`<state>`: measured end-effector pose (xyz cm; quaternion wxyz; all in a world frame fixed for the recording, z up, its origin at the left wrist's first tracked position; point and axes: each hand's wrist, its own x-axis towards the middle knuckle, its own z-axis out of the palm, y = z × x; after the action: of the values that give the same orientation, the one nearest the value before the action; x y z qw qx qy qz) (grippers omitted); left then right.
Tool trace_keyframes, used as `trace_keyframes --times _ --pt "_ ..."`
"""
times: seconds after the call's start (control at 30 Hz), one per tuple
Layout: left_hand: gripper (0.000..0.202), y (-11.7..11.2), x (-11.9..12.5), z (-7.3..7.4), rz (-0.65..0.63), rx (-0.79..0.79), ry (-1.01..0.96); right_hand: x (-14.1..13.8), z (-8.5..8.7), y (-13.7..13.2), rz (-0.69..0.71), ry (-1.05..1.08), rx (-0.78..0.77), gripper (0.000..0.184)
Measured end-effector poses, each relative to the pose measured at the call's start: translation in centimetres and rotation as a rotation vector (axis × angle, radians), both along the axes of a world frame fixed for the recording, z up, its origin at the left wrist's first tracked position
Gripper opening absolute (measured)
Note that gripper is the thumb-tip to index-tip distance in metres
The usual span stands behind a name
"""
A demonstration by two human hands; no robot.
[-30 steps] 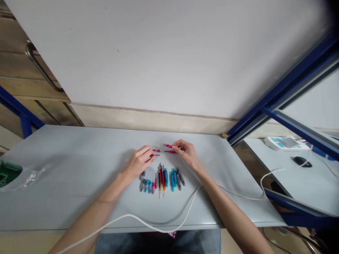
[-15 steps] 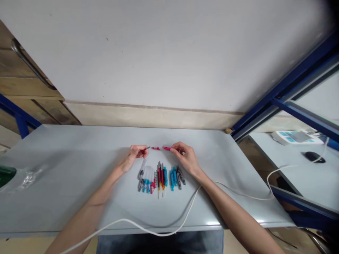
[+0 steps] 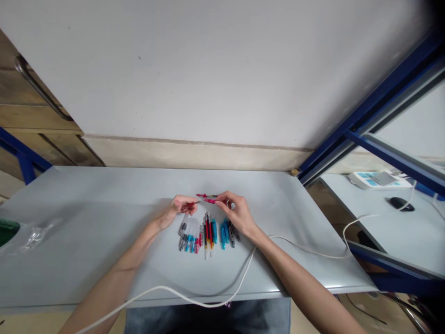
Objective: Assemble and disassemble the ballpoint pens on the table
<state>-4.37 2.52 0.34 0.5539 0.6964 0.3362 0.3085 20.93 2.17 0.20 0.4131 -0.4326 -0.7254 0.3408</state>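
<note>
Closer together, a red refill point(image 3: 195, 203) and a pink pen barrel point(image 3: 210, 201) have been brought above the counter point(image 3: 104, 232): pinched in the left hand point(image 3: 170, 211) and right hand point(image 3: 239, 213) respectively, facing ends left exposed, apparently for clear sight.

Table, pale grey top point(image 3: 104, 222): clear pen barrels point(image 3: 189, 240) with coloured ends; red and black refills point(image 3: 208, 229) alongside; blue pen parts point(image 3: 224, 235) and grey pen parts point(image 3: 232, 239) to their right. Behind these, one pink pen piece point(image 3: 200, 195). Far left, crumpled clear plastic point(image 3: 33, 236).
</note>
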Motion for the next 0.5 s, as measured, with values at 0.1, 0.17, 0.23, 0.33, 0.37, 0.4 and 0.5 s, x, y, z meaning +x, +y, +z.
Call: trace_keyframes --times 0.1,0.17,0.23,0.33,0.37,0.4,0.5 --pt "0.098 -0.02 0.04 -0.07 -0.002 -0.002 0.017 0.04 0.03 0.03 -0.009 0.001 0.011 0.018" --pt "0.098 -0.04 0.05 -0.15 -0.009 -0.007 0.019 0.11 0.05 0.08 -0.017 0.006 0.013 0.018" --pt "0.097 -0.08 0.07 -0.19 -0.019 -0.009 0.018 0.18 0.08 0.11 -0.016 0.007 0.009 0.017" --pt "0.097 -0.17 0.15 -0.08 -0.038 -0.005 0.028 0.23 0.18 0.08 -0.021 0.005 -0.002 0.016" --pt "0.097 -0.21 0.18 -0.01 -0.044 -0.004 0.032 0.24 0.22 0.06 -0.026 0.006 -0.006 0.016" --pt "0.096 -0.24 0.21 0.06 -0.047 -0.004 0.033 0.24 0.27 0.04 -0.028 0.007 -0.010 0.016" --pt "0.096 -0.34 0.25 0.26 -0.052 -0.001 0.035 0.24 0.48 -0.07 -0.031 0.014 -0.020 0.015"
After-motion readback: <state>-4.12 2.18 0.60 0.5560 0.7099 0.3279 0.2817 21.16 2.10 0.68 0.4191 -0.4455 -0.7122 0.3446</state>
